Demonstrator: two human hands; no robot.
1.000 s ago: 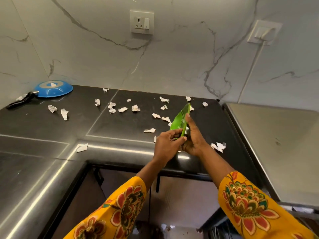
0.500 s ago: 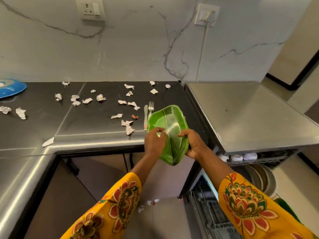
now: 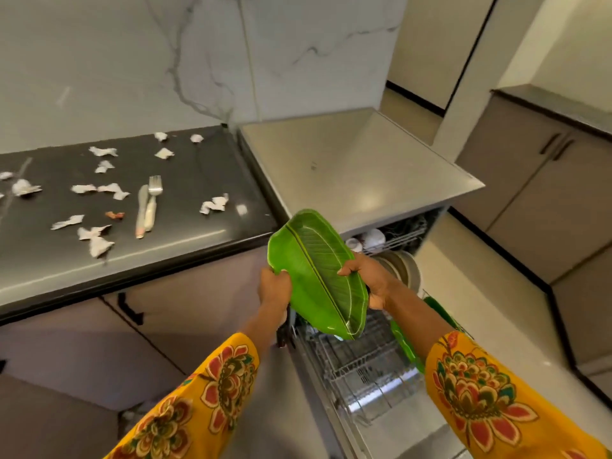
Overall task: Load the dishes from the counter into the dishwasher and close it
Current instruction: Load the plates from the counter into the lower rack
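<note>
I hold a green leaf-shaped plate (image 3: 316, 271) tilted in the air, over the pulled-out lower rack (image 3: 361, 369) of the open dishwasher. My left hand (image 3: 275, 289) grips its left edge and my right hand (image 3: 371, 279) grips its right edge. White plates (image 3: 402, 266) stand in the rack behind my right hand, and another green plate (image 3: 405, 346) shows under my right forearm. A fork (image 3: 153, 200) and a knife (image 3: 141, 210) lie side by side on the dark counter (image 3: 185, 240).
Torn scraps of white paper (image 3: 96, 240) are scattered over the counter. The dishwasher's grey top (image 3: 347, 167) adjoins the counter on the right. White cups (image 3: 371, 238) sit in the upper rack. Cabinets (image 3: 530, 200) line the far right wall.
My view has swung right and down. Both hands carried the green plate off the counter's edge to above the open dishwasher rack, and the plate now faces me more fully.
</note>
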